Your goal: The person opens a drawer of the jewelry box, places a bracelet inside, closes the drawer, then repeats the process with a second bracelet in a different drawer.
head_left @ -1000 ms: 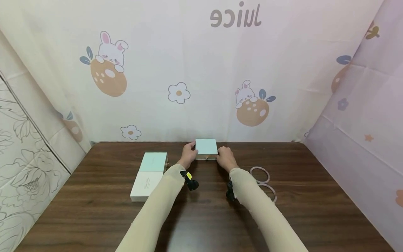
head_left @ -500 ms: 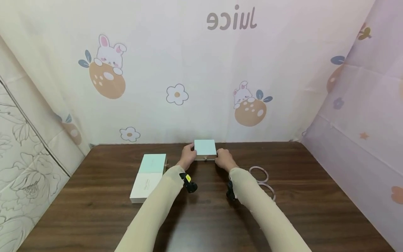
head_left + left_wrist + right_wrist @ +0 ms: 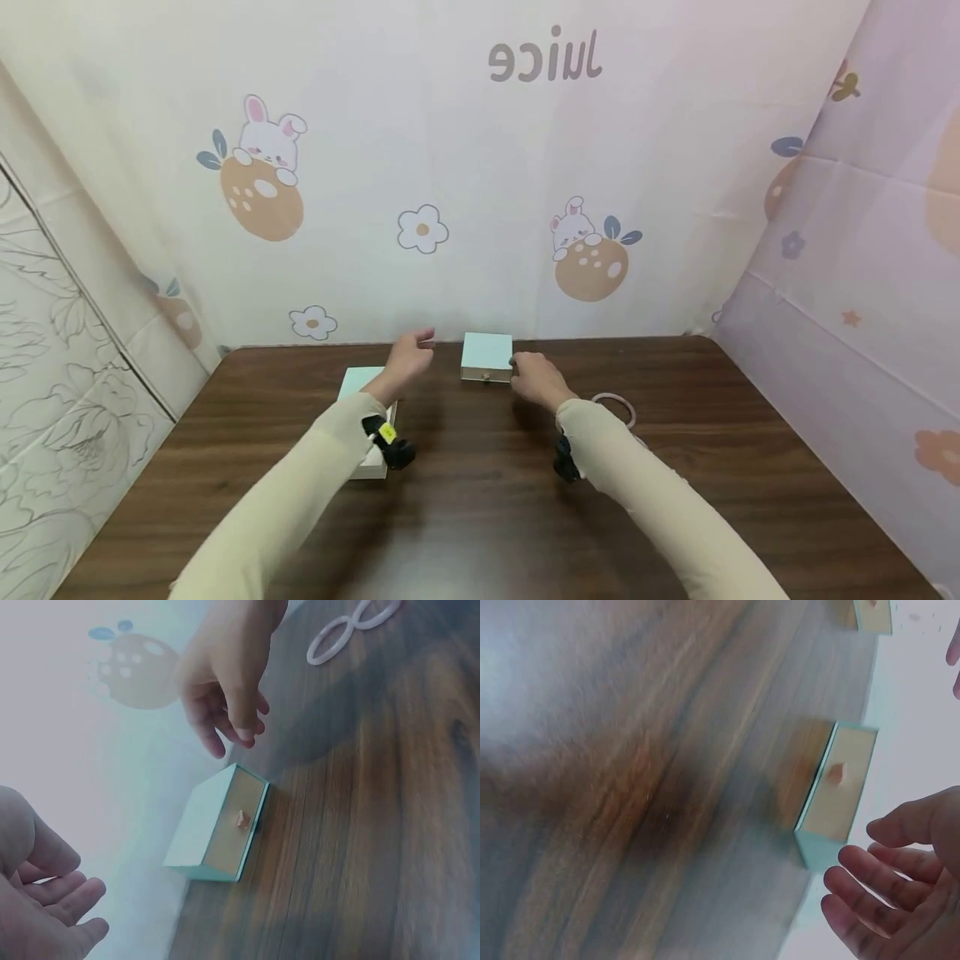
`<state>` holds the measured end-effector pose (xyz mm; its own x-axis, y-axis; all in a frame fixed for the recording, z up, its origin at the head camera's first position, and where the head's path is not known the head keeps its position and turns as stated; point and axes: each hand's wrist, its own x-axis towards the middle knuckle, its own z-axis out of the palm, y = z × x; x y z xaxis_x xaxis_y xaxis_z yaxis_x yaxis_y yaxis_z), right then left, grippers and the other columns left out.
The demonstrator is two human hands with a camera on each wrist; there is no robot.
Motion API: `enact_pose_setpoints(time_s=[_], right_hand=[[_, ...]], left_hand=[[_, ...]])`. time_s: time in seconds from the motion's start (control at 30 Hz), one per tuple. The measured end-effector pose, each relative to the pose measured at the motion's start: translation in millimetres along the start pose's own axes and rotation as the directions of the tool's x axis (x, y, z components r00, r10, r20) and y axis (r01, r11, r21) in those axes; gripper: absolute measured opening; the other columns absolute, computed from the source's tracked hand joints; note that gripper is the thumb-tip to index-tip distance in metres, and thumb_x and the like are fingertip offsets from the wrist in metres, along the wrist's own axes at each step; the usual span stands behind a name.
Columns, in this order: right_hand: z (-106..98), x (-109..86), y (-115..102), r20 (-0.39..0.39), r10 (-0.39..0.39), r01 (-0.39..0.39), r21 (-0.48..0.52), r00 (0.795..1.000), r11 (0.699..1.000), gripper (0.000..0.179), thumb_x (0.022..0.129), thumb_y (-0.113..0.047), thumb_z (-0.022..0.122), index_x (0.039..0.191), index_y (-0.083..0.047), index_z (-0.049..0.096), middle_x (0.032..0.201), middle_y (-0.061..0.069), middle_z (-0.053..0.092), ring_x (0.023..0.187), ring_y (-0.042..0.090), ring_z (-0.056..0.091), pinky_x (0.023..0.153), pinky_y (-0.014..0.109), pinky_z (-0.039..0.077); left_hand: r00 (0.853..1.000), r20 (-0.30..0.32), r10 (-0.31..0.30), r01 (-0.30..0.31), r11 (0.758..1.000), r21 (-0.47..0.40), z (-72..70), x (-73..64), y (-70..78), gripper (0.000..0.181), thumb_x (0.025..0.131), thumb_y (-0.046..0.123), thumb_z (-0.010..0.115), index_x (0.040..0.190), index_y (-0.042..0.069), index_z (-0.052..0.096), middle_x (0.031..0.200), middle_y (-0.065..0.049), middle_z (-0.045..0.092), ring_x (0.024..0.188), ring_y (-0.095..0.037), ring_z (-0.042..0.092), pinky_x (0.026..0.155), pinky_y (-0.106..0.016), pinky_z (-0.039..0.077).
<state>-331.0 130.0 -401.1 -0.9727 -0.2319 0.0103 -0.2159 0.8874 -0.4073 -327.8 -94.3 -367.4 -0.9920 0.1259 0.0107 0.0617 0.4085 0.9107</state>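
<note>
A small mint-green drawer box (image 3: pixel 487 350) with a tan front and a little ribbon pull (image 3: pixel 241 820) sits near the table's back edge. My left hand (image 3: pixel 408 360) is apart from it to the left, fingers loosely bent and holding nothing. At the box's right side is my right hand (image 3: pixel 538 379); in the right wrist view its fingers (image 3: pixel 874 881) are spread and relaxed beside the box's end, with nothing in them. Under my left forearm lies a second mint box (image 3: pixel 362 379) with a white box (image 3: pixel 367 472) in front of it, both partly hidden.
Two pale pink rings (image 3: pixel 330 641) lie on the table to the right, partly covered by my right forearm in the head view. A printed curtain (image 3: pixel 495 167) hangs right behind the table's back edge. The dark wooden table (image 3: pixel 465 517) extends toward me.
My left hand has let go of the mint drawer box and moved left, over the other boxes. My right hand has loosened and shifted slightly right. The box stays where it was.
</note>
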Motion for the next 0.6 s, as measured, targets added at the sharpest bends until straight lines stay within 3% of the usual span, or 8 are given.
enact_pose_setpoints(time_s=[0.17, 0.37, 0.6], right_hand=[[0, -9.6, -17, -0.009, -0.060, 0.060, 0.034, 0.998, 0.998, 0.034, 0.091, -0.003, 0.056, 0.124, 0.002, 0.060, 0.087, 0.007, 0.062, 0.068, 0.018, 0.053, 0.060, 0.033, 0.044], [10, -24.1, -39, -0.033, -0.185, 0.186, 0.040, 0.982, 0.982, 0.030, 0.089, -0.001, 0.058, 0.118, 0.002, 0.062, 0.089, 0.004, 0.061, 0.072, 0.015, 0.052, 0.064, 0.032, 0.044], [27, -39.4, -65, -0.016, -0.297, 0.297, 0.102, 0.955, 0.950, 0.032, 0.090, -0.004, 0.060, 0.121, 0.001, 0.060, 0.092, 0.005, 0.061, 0.074, 0.013, 0.054, 0.067, 0.032, 0.045]], left_hand=[[0.999, 0.017, 0.035, -0.036, 0.999, 0.036, -30.5, -23.8, -7.0, 0.051, 0.091, -0.007, 0.039, 0.142, -0.007, 0.037, 0.138, -0.026, 0.045, 0.129, -0.036, 0.040, 0.096, -0.043, 0.040], [0.997, 0.009, 0.070, -0.071, 0.991, 0.111, -62.8, -55.9, -29.7, 0.049, 0.093, -0.006, 0.041, 0.141, -0.009, 0.037, 0.140, -0.028, 0.041, 0.131, -0.040, 0.037, 0.104, -0.047, 0.032], [0.995, -0.022, 0.097, -0.093, 0.983, 0.161, -87.4, -94.5, -58.9, 0.050, 0.094, -0.001, 0.050, 0.140, -0.013, 0.033, 0.142, -0.031, 0.035, 0.132, -0.043, 0.033, 0.106, -0.049, 0.027]])
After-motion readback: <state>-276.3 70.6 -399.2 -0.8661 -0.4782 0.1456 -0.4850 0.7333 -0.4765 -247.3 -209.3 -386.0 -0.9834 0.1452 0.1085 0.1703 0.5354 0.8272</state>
